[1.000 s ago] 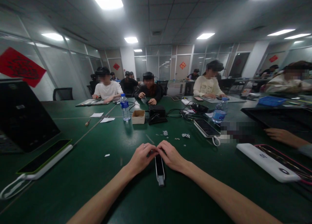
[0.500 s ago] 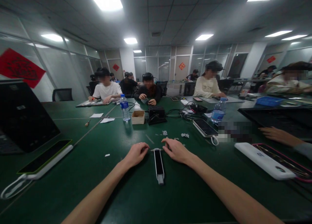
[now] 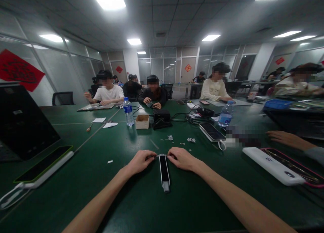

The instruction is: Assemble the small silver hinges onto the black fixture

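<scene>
The left hand [image 3: 141,161] and right hand [image 3: 182,158] flank the far end of the device [image 3: 164,172], which lies on the table [image 3: 141,206]. The step looks like fine fingertip work there, calling for small, even movement from both sides. Each hand is curled, thumb and fingers drawn narrow close to the device; whether either pinches a small part, I cannot tell. Beyond the device lie silvery bits [image 3: 191,140]; farther beyond it stand a box [image 3: 142,124] and a bottle [image 3: 128,116].
</scene>
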The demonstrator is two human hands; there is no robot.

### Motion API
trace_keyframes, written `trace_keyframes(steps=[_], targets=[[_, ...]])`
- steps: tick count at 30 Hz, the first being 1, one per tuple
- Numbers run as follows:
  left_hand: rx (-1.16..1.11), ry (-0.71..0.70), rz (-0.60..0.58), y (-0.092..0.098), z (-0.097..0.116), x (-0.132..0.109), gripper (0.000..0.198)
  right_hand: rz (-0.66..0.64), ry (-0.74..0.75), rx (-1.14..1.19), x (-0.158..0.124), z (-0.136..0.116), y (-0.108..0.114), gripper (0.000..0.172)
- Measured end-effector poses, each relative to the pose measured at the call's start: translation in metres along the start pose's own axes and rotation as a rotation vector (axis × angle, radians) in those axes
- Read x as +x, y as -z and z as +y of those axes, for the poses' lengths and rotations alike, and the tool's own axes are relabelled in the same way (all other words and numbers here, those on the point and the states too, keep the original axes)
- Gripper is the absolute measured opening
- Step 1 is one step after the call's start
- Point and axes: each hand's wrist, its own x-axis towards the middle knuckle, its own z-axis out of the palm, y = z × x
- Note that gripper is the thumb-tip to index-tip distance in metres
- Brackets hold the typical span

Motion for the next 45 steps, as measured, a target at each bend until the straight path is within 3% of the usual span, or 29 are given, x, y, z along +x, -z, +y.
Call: trace_keyframes(steps=[10, 18, 23, 27, 38, 45], targets=[[-0.100, 0.054, 0.139, -0.010, -0.005, 0.002, 0.012, 0.031, 0.019, -0.029, 0.002, -0.003, -0.001, 0.019], [-0.035, 0.072, 0.100, -0.006, 0.001, 0.000, 0.014, 0.021, 0.008, -0.010, 0.001, 0.000, -0.002, 0.020], [0.090, 0.047, 0.118, -0.012, -0.008, 0.002, 0.028, 0.019, 0.013, -0.013, 0.002, -0.001, -0.003, 0.019], [0.118, 0.016, 0.078, -0.015, -0.012, 0.009, 0.022, 0.016, 0.004, -0.014, 0.002, -0.004, -0.001, 0.019], [0.187, 0.181, -0.084, 0.000, -0.004, 0.011, 0.010, 0.010, -0.022, -0.004, 0.002, -0.004, 0.000, 0.018], [0.219, 0.277, -0.043, -0.002, -0.004, 0.005, 0.013, -0.003, -0.021, 0.024, 0.001, -0.002, 0.000, 0.019]])
